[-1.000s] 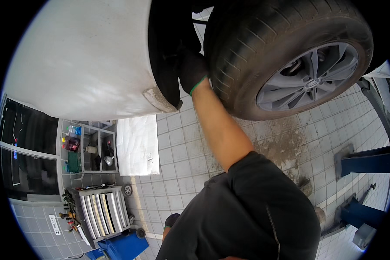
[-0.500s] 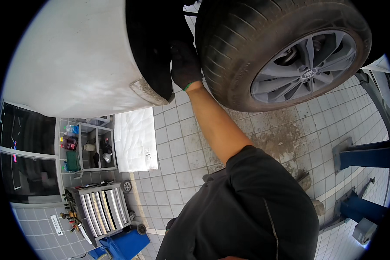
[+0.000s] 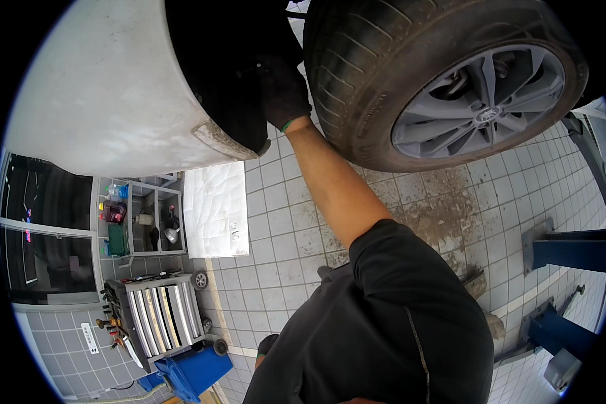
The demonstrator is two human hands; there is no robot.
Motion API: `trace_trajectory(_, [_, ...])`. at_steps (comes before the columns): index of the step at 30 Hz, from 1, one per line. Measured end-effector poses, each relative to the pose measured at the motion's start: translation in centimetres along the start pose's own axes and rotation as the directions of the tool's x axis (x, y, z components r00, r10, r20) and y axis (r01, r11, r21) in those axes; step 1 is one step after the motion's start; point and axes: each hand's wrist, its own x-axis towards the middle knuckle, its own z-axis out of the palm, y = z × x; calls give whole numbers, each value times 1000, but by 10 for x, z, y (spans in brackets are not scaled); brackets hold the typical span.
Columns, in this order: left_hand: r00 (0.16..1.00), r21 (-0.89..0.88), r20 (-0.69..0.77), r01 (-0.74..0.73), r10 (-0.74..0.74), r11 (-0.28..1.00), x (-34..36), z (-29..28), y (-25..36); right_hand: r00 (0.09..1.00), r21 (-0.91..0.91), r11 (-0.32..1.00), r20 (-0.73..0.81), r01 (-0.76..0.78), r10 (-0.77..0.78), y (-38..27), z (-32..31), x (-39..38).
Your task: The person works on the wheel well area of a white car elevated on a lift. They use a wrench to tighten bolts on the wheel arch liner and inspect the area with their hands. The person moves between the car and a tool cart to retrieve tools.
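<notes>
My right hand [image 3: 284, 97], in a dark glove with a green cuff, reaches up into the black wheel arch liner [image 3: 209, 74]. Its fingers look curled close to the liner, by a small shiny spot. What they grip is lost in the dark. Just to the right hangs a dusty tire [image 3: 357, 87] on a grey spoked wheel rim [image 3: 478, 114]. The dirty white body panel [image 3: 108, 87] of the car borders the liner on the left. Low beside my black shirt, a bit of my gloved left hand [image 3: 268, 343] shows; its fingers are hidden.
A drawer tool cart [image 3: 161, 316] and a blue bin [image 3: 198, 374] stand at lower left. Behind them is a grey shelf [image 3: 156, 222] with bottles. A white sheet [image 3: 215, 212] lies on the tiles. Blue lift parts [image 3: 572, 249] stand at right; dirt [image 3: 444, 209] lies under the wheel.
My right hand has shifted slightly left and deeper against the liner. The view has moved a little, and my left glove has come into sight beside my body.
</notes>
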Motion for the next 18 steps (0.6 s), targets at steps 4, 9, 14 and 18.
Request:
trace_trajectory(4, [1000,4,-2,9,-9,1000,-3,1,-2,994,-48,993,-9,105,-106,4,-1,3])
trace_trajectory(9, [1000,-1,-3,14,-14,1000,-5,4,-4,982,16,982,-26,187,-186,5,0,4])
trace_trajectory(14, [1000,-8,-3,19,-20,1000,-8,9,-6,991,18,993,-54,121,-120,3,3,-2])
trace_trajectory(18, [1000,-9,-1,21,-21,1000,-8,10,-5,993,-80,991,-46,107,-111,12,0,-4])
